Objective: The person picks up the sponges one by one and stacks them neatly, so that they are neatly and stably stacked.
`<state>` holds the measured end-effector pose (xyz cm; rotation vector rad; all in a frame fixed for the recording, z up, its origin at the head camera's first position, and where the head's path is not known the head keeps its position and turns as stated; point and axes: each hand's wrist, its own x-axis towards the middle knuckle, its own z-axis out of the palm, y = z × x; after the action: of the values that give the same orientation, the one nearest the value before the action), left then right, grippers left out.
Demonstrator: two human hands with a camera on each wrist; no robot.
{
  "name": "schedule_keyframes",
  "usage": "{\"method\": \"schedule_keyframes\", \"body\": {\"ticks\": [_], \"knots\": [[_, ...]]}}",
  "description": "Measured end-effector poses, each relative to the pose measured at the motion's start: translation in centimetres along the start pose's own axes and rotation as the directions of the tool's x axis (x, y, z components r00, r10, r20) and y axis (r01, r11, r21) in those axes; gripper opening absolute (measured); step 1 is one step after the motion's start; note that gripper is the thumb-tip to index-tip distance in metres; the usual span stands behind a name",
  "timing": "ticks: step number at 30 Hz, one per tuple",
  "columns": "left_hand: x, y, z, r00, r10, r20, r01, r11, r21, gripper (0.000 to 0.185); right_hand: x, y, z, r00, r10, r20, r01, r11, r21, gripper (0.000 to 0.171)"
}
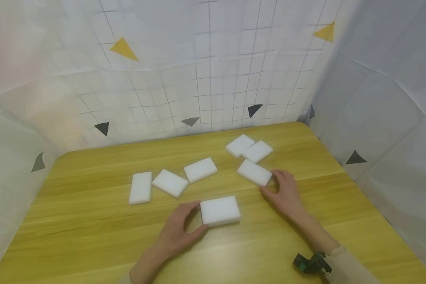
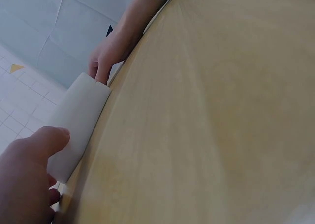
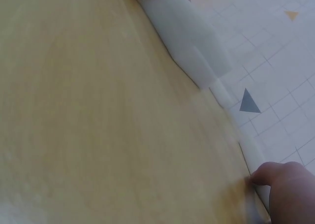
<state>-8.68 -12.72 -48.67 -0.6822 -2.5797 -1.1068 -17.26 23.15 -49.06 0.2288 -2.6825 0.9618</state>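
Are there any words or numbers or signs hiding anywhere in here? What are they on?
None: no words, labels, brands, numbers or written signs can be read.
White blocks: the sides that show look plain.
White backdrop: just grid lines and triangles, no letters.
Wooden table: only wood grain.
Dark wrist device: any marking is too small to read.

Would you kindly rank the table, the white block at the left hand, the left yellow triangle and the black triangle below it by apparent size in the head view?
1. Table
2. White block at the left hand
3. Left yellow triangle
4. Black triangle
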Motion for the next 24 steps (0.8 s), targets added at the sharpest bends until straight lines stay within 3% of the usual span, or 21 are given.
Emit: {"method": "schedule_keyframes", "body": {"ticks": [11,24], "knots": [[0.0,-0.07,-0.03,0.999,-0.031,0.015,0.031,1.0,-0.003,0.064,-0.17,-0.25,-0.14,1.0,-0.003,0.002,0.003,1.0,0.009,0.061],[0.0,-0.15,0.04,1.0,-0.011,0.007,0.011,1.0,-0.002,0.065,-0.56,-0.81,-0.27,0.998,-0.056,-0.005,0.056,0.998,0.028,0.06]]}}
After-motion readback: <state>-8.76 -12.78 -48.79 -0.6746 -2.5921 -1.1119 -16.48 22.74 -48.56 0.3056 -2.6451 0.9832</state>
